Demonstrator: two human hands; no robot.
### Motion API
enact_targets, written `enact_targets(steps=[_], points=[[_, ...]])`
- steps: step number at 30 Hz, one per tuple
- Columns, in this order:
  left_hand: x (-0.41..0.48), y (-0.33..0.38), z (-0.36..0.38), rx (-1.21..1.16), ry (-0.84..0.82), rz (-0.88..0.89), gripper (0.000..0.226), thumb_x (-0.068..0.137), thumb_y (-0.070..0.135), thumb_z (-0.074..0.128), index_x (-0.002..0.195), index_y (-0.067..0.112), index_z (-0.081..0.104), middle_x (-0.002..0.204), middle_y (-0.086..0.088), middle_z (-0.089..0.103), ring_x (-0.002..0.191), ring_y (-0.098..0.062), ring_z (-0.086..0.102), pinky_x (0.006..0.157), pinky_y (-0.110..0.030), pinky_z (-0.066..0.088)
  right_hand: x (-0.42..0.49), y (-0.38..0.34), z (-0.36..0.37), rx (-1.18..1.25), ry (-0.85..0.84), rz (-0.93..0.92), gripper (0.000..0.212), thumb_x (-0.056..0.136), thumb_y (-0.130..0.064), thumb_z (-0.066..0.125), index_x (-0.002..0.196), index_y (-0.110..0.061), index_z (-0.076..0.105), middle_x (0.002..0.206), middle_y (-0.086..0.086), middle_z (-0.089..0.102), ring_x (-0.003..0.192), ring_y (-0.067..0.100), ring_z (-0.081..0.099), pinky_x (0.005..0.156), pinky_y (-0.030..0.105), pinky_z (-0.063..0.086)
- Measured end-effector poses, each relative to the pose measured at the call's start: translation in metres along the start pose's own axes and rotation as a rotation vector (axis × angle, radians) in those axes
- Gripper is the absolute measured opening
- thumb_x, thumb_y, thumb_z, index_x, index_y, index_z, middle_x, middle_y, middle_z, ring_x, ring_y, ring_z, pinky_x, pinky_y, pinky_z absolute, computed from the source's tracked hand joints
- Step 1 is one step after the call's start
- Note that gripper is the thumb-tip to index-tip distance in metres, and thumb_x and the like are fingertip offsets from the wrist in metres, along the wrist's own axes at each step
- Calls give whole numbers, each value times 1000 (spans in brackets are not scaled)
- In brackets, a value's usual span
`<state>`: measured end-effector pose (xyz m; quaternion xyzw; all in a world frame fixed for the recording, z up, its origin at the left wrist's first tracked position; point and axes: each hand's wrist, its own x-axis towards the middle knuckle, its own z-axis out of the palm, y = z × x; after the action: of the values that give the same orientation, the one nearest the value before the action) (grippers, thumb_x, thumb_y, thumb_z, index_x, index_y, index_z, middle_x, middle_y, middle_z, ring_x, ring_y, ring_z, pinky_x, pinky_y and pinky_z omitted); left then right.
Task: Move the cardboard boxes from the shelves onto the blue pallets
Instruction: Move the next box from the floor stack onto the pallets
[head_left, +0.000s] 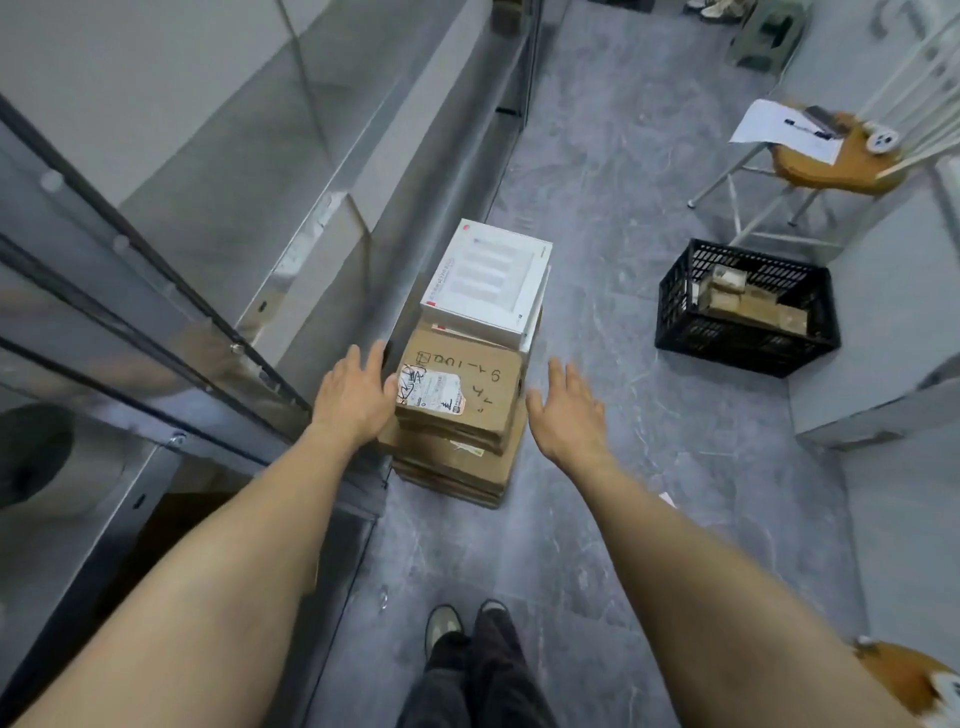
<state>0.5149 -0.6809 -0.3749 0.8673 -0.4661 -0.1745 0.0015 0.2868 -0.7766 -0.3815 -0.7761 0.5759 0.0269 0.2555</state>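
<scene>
A stack of flat cardboard boxes (457, 441) stands on the grey floor beside the metal shelving (218, 218). The top brown box (467, 395) carries a shipping label and handwriting. A white box (488, 283) lies on the far part of the stack. My left hand (356, 397) is open with spread fingers at the stack's left side, its thumb at the top box's edge. My right hand (569, 410) is open just right of the stack, a small gap from it. No blue pallet is in view.
A black plastic crate (675, 312) holding brown packages sits on the floor to the right. Behind it stands a wooden stool (831, 166) with papers and a tape roll. My feet (467, 623) stand in the aisle below the stack.
</scene>
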Motion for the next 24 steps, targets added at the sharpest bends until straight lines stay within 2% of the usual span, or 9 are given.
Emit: enact_targets(steps=[9,16,21,24], points=[[99,-24,86,-40,-62,-30,58,102,37,31,153,15,16,152,-24,24,134,-41,34,108,-45,30,93,7,98,153,-74,117,60,102,-40,32,155,-19,12,162,10,11,145,33,21,113,52,24],[154,-24,151,-125,-73,16,46,100,37,29,144,25,24,136,-21,38,118,-43,46,99,-52,40,143,18,155,344,-6,160,63,102,-41,37,156,-26,8,163,11,5,145,35,17,114,50,24],[175,-24,178,-159,-61,-5,57,101,43,26,153,31,5,149,-17,29,128,-37,41,104,-52,36,158,21,189,396,39,161,67,101,-43,37,156,-27,2,162,17,6,142,40,27,114,50,29],[177,-20,183,-203,-50,-33,56,102,41,25,153,31,3,149,-16,31,129,-37,41,103,-52,34,163,21,200,394,68,143,68,101,-43,35,156,-24,0,160,18,13,142,37,28,113,53,28]])
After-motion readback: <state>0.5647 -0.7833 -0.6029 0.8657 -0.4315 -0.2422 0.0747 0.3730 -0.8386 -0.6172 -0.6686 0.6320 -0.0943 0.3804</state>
